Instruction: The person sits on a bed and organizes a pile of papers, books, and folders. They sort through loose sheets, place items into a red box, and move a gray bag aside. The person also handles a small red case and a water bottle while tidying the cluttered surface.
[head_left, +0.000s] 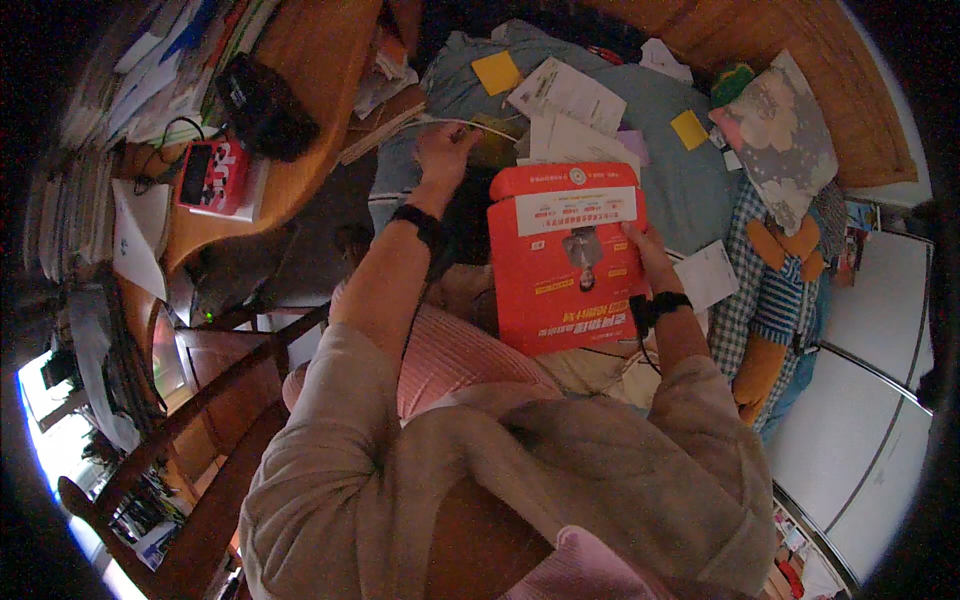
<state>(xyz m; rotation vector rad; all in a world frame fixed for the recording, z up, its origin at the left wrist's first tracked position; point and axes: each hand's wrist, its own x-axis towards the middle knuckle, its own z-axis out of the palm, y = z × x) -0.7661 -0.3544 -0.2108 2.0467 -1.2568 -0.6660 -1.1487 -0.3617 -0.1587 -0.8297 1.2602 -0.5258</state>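
My right hand (649, 253) grips the right edge of a red cardboard document envelope (566, 270). The envelope bears printed writing and a picture of a person, upside down from here, with a white band near its flap. Over the grey-blue bedding (667, 187), my left hand (448, 150) is stretched forward with its fingers bent. A white cable (469, 122) passes by those fingers, and a dark yellow piece (495, 142) lies just right of them. Whether the left hand holds anything cannot be made out. Beyond the envelope lie printed papers (568, 96).
Yellow paper squares (496, 73) and a loose white sheet (707, 275) are on the bedding. A plush toy (776, 300) and a flowered cushion (784, 142) line the right side. At left, a wooden desk (315, 112) bears a red device (214, 176), a black case (266, 105) and stacked papers.
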